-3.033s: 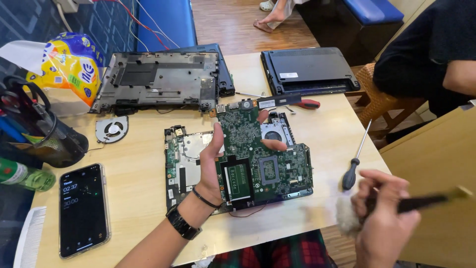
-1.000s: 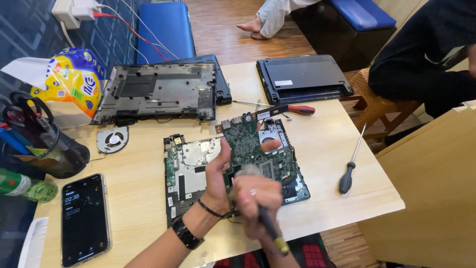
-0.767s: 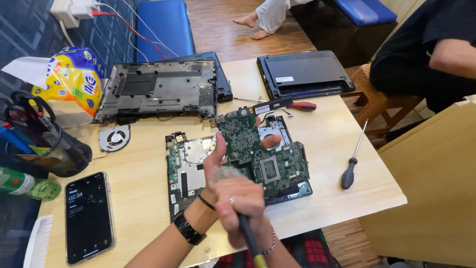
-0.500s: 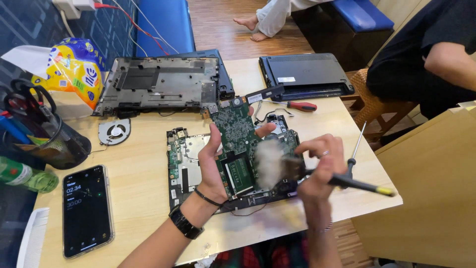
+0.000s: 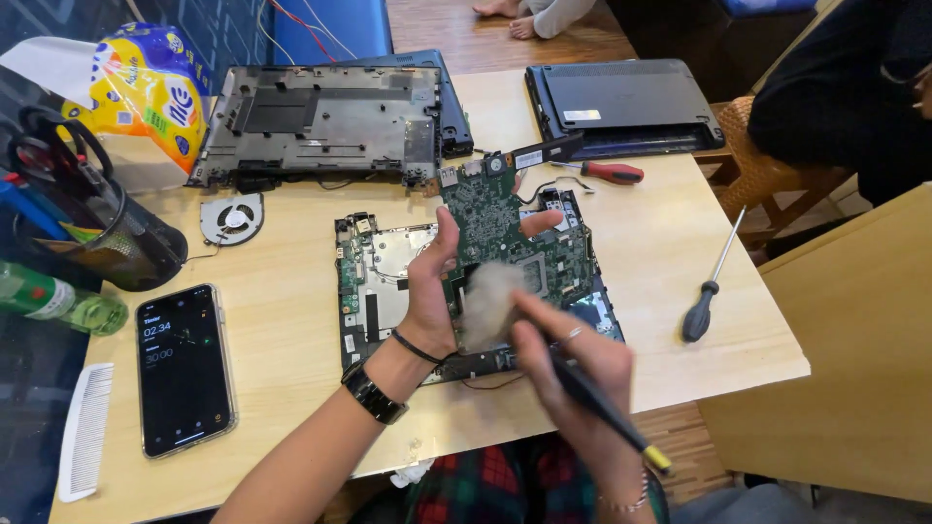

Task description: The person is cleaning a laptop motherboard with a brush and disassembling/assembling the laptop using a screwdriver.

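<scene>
Green laptop circuit board [image 5: 505, 243], tilted up over the pale wooden table [image 5: 291, 388] in my left hand [image 5: 432, 291]; my right hand [image 5: 573, 359], closed around a soft-bristled black-handled brush [image 5: 490, 301], dusts it. Next I judge: light strokes, steady tilt.

Bench [image 5: 291, 388] centre taken up by green circuit board [image 5: 505, 243], tilted, gripped by left hand [image 5: 432, 291]; second board [image 5: 379, 281] flat beneath. Right hand [image 5: 568, 354] with brush [image 5: 602, 403] crowds 5 o'clock approach. Bare strip seen at 3 o'clock, interrupted only by black-handled screwdriver [image 5: 709, 286]. At 12 o'clock, passage blocked by laptop base shell [image 5: 320, 121], closed laptop [image 5: 621, 102], red-handled screwdriver [image 5: 597, 172]. At 10 o'clock, fan [image 5: 231, 218] and mesh pen holder [image 5: 116, 243]. At 8 o'clock, phone [image 5: 183, 367], comb [image 5: 85, 432]; open wood left between phone and boards.
</scene>
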